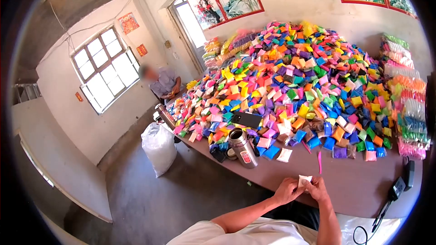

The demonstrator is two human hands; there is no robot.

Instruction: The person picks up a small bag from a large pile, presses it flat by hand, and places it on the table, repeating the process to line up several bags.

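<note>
Both hands meet at the table's near edge around one small white packet point(304, 180). My left hand point(288, 190) pinches it from the left side, and my right hand point(317, 189) grips it from the right. Part of the packet is hidden by the fingers. Just beyond lies another white packet point(284, 155), flat on the brown table point(290, 172). A thin pink strip point(319, 162) rests on the table past my right hand. Behind these rises a large heap of small colourful packets point(290, 90).
An open steel flask point(243, 149) stands left of my hands, with a dark phone point(246, 119) on the heap behind it. Bundled packs point(411, 104) are stacked at right, near a black power adapter point(397, 188). A white bag point(159, 149) stands on the floor; a person point(165, 84) sits beyond.
</note>
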